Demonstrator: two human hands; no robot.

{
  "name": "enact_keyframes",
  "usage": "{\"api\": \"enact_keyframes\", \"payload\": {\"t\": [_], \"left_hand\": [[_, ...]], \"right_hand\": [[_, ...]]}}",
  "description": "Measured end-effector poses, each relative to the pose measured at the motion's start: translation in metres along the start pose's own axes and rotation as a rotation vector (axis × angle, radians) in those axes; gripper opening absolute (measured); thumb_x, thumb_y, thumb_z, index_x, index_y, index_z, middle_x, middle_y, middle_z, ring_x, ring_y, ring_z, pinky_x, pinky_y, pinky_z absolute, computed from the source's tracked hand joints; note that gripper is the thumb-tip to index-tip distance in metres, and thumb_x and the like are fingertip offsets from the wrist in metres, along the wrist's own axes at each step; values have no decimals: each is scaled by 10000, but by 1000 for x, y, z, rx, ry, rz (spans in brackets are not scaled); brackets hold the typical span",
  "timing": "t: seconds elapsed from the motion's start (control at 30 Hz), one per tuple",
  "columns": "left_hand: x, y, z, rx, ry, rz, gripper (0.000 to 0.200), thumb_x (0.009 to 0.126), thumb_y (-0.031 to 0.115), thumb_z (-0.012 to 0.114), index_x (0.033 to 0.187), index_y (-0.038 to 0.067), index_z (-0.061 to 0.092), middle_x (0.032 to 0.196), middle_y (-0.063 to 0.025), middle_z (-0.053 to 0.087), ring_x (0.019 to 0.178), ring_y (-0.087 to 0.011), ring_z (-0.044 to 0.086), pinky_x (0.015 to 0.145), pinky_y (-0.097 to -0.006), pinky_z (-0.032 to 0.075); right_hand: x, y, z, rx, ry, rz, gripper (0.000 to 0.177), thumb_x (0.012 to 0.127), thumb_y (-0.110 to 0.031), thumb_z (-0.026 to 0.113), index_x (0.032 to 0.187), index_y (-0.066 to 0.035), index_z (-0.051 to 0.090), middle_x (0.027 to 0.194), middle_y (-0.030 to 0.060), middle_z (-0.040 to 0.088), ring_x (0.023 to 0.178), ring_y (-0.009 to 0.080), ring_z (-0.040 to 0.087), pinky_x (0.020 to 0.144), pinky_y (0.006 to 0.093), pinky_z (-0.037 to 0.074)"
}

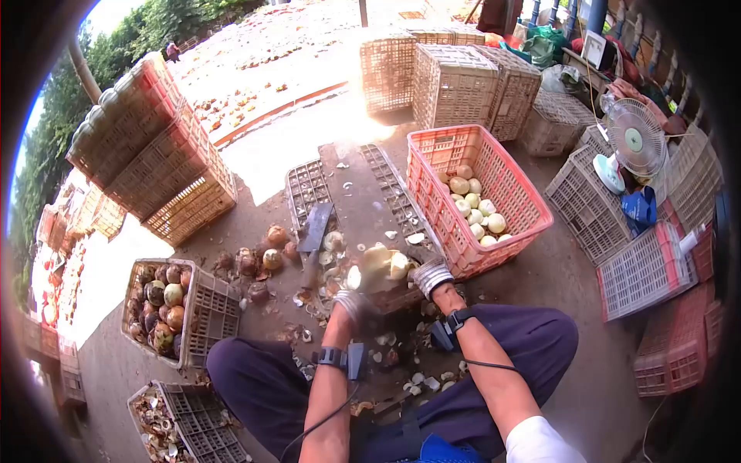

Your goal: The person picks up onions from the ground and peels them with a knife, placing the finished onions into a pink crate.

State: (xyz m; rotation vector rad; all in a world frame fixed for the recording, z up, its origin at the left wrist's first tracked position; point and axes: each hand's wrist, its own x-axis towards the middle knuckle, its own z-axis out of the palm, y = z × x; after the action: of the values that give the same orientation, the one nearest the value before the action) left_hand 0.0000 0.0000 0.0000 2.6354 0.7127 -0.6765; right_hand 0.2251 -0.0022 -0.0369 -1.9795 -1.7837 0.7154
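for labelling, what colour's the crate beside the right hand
The crate is pinkish red; head view shows it.

Lit by hard daylight from the open ground [262, 166] ahead of the hands [431, 275], clipped to white there. Bleached by glare on the pale crate [386, 73] ahead and right of them. Dimmer, shaded on the floor [571, 270] around the hands. Smeared on the pale piece [376, 258] between them. Soft on the trees [54, 139] far left of them. Bowed by fisheye toward the edges, faded to black in the corners.
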Motion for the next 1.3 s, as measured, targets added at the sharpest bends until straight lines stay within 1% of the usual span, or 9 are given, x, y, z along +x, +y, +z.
{"api": "enact_keyframes", "payload": {"t": [0.2, 0.27, 0.47, 0.63, 0.67, 0.8, 1.1, 1.23, 1.3], "left_hand": [[9, -13, 34, 5, 194, 97, 234, 820, 170, 576, 1027, 119, 671, 931, -84, 691, 844, -265, 656, 729, -349, 530], [11, -6, 32, 33, 100, 13, 215, 843, 164, 553, 1023, 112, 658, 904, -91, 683, 844, -265, 654, 722, -362, 522], [-5, 31, 17, -165, 479, -292, 128, 877, 142, 552, 961, 112, 642, 847, -99, 666, 770, -231, 638, 674, -349, 502], [5, 53, -1, -1874, 812, -325, 104, 881, 200, 635, 912, 100, 638, 724, -19, 597, 587, -154, 546, 497, -308, 420], [-1, 65, -23, -2144, 788, -391, 98, 871, 199, 654, 899, 108, 633, 708, 0, 577, 570, -136, 530, 481, -294, 405], [17, 63, -35, -2129, 871, -553, 127, 822, 132, 705, 925, 104, 636, 714, -10, 601, 547, -138, 551, 461, -258, 403], [9, 74, -10, -2252, 1029, -219, 188, 870, 202, 625, 960, 42, 668, 781, -44, 639, 648, -162, 605, 551, -275, 479], [14, 63, -5, -2318, 877, -488, 158, 845, 116, 664, 985, 46, 646, 783, -14, 626, 650, -92, 575, 540, -237, 466], [28, 61, 0, -1828, 1154, -331, 157, 843, 115, 670, 979, 39, 647, 782, -22, 633, 651, -96, 580, 539, -248, 472]], "right_hand": [[-9, -7, -7, 174, 66, 16, 670, 577, -204, 782, 1217, -98, 614, 1196, 137, 636, 1119, 303, 586, 965, 364, 466], [-17, -19, -13, 248, 85, 23, 658, 574, -221, 797, 1199, -102, 624, 1192, 136, 636, 1112, 305, 587, 959, 366, 468], [-28, -32, -3, 191, 219, 13, 572, 620, -269, 779, 1142, -87, 633, 1152, 156, 643, 1050, 335, 605, 933, 392, 478], [-37, -47, -8, -10, 103, 119, 482, 724, -273, 665, 1164, -81, 620, 1149, 185, 636, 1047, 369, 596, 916, 418, 481], [-45, -48, -11, 71, 231, -80, 443, 768, -234, 586, 1178, -66, 610, 1136, 206, 632, 1045, 389, 587, 913, 435, 475], [-40, -36, 25, 41, 622, -358, 259, 812, -247, 554, 982, -64, 625, 966, 200, 652, 870, 388, 639, 750, 460, 516], [-37, -43, 0, 41, 320, -212, 224, 786, -236, 565, 882, -57, 658, 843, 192, 656, 791, 379, 632, 723, 441, 511], [-50, -52, -7, 226, 403, -276, 189, 775, -217, 584, 834, -52, 653, 819, 194, 638, 803, 373, 625, 717, 436, 500], [-47, -52, 1, 125, 443, -318, 189, 769, -229, 598, 815, -51, 640, 819, 196, 631, 796, 383, 617, 713, 439, 494]]}}
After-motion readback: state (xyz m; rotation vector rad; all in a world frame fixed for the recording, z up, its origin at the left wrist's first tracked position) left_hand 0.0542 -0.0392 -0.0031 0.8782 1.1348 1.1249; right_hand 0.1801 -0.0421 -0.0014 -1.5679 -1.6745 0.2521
